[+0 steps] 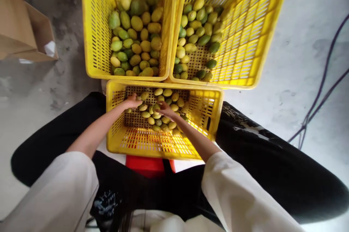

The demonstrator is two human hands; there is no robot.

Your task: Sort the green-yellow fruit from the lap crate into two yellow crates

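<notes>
Both of my hands reach down into the near yellow crate (116, 144), which holds a loose layer of yellow-green lemons (159, 122). On the left side of the pile, my left hand (132, 101) is closed on a small lemon, mostly covered by the fingers. My right hand (166, 110) pinches a greener lemon (156, 108) between thumb and fingers near the pile's middle. Other lemons lie right around the fingertips. Bare perforated crate floor shows beneath and below my left hand.
Two larger yellow crates stand beyond: the left crate (91, 35) and the right crate (261, 43), both holding green and yellow lemons. A cardboard box (16, 24) sits at far left. Black cables (324, 75) run over the concrete floor at right. Something red (144, 166) shows under the near crate.
</notes>
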